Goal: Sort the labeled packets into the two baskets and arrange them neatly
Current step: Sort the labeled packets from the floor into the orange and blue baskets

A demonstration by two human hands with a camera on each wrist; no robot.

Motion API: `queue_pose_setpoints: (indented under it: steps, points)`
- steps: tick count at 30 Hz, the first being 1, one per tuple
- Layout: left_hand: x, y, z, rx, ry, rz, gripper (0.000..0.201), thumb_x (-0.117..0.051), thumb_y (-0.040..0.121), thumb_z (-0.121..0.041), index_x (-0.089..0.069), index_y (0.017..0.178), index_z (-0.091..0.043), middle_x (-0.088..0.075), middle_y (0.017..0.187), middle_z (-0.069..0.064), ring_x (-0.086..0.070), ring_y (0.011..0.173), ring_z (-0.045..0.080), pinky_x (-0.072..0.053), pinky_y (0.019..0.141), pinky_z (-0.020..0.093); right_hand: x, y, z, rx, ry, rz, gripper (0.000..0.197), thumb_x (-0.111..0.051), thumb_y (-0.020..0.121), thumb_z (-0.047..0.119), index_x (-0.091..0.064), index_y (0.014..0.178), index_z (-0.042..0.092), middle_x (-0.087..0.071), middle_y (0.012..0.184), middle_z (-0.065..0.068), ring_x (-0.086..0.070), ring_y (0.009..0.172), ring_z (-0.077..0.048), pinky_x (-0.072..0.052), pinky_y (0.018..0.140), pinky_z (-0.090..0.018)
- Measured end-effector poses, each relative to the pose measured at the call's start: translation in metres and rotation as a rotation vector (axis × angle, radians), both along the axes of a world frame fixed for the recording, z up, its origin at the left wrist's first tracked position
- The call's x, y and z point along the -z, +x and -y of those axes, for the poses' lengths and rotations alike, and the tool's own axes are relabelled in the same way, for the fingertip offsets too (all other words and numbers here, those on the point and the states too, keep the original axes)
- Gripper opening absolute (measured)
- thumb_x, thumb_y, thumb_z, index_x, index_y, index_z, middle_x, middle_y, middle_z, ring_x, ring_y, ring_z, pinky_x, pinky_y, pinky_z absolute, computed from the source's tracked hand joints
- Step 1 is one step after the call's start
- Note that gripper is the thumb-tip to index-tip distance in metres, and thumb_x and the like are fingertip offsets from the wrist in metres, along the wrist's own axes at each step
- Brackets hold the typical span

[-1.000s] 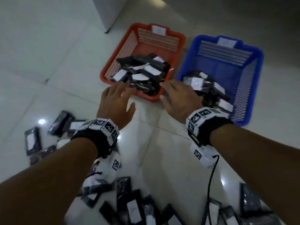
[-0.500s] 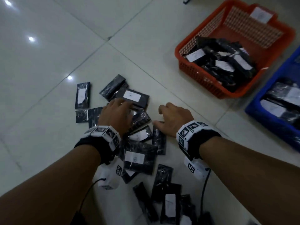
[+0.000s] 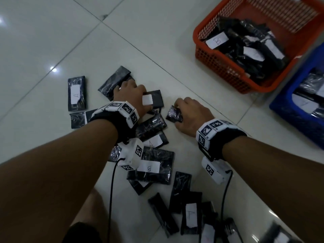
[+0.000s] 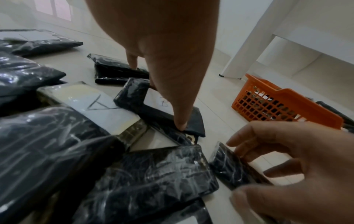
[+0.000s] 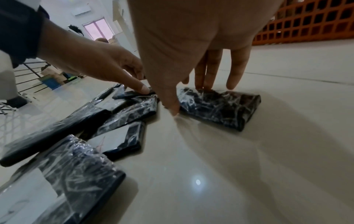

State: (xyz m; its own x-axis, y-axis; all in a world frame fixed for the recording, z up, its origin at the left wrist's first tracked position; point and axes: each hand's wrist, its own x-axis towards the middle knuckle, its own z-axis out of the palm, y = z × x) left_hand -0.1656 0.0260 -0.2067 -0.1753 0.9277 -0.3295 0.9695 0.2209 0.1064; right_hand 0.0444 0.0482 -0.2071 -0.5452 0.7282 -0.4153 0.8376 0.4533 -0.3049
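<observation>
i have my left hand (image 3: 130,95) down on the floor (image 3: 157,32), thumb and fingers closed on the edges of a black packet (image 3: 155,100) with a white label; the left wrist view shows the thumb tip pressed on its near edge. my right hand (image 3: 192,114) sits just beside it, fingers curled over a smaller packet (image 3: 174,114) with no label showing, thumb at one end and fingertips (image 5: 208,78) on the far end. both packets lie flat on the tiles at the far edge of the loose pile (image 3: 152,155). the orange basket (image 3: 219,65) and the blue basket (image 3: 298,120) stand well apart to the right, each holding packets.
</observation>
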Motion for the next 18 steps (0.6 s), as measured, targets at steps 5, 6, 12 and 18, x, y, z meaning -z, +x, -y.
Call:
queue_pose_setpoints:
  steps: [5, 6, 12, 18]
  points:
    - [-0.003, 0.004, 0.001, -0.047, 0.006, 0.222, 0.032, -0.069, 0.081, -0.042, -0.049, 0.09, -0.019, -0.061, 0.092, 0.007, -0.06, 0.086, 0.03, -0.048, 0.071, 0.036, 0.01, 0.009, 0.005, -0.035, 0.011, -0.019, 0.05, -0.067, 0.081, 0.035, -0.048, 0.126, 0.022, -0.048, 0.121, -0.004, -0.048, 0.11, -0.026, -0.048, 0.08, -0.038]
    - [-0.003, 0.005, 0.003, -0.09, 0.049, 0.288, 0.028, -0.067, 0.083, -0.041, -0.048, 0.088, -0.02, -0.062, 0.087, 0.004, -0.06, 0.079, 0.028, -0.049, 0.068, 0.036, 0.009, 0.011, 0.005, -0.011, -0.013, -0.071, 0.048, -0.065, 0.083, 0.035, -0.049, 0.126, 0.023, -0.051, 0.119, -0.004, -0.05, 0.108, -0.025, -0.048, 0.081, -0.038]
    - [-0.031, 0.036, -0.002, -0.433, 0.095, 0.678, 0.02, -0.055, 0.096, -0.027, -0.044, 0.105, -0.013, -0.065, 0.076, -0.004, -0.06, 0.051, 0.0, -0.049, 0.044, 0.025, -0.014, 0.024, -0.002, 0.725, -0.412, -0.517, 0.019, -0.06, 0.09, 0.032, -0.066, 0.107, 0.025, -0.065, 0.102, 0.004, -0.062, 0.085, -0.014, -0.047, 0.069, -0.025]
    - [-0.063, 0.085, -0.017, -0.661, -0.167, 1.159, 0.028, -0.039, 0.102, -0.026, -0.052, 0.091, -0.005, -0.064, 0.088, 0.027, -0.066, 0.052, 0.027, -0.055, 0.052, 0.036, -0.04, 0.056, -0.01, 1.185, -0.899, -0.965, 0.031, -0.053, 0.097, 0.031, -0.062, 0.097, 0.002, -0.061, 0.087, -0.023, -0.061, 0.061, -0.03, -0.049, 0.044, -0.023]
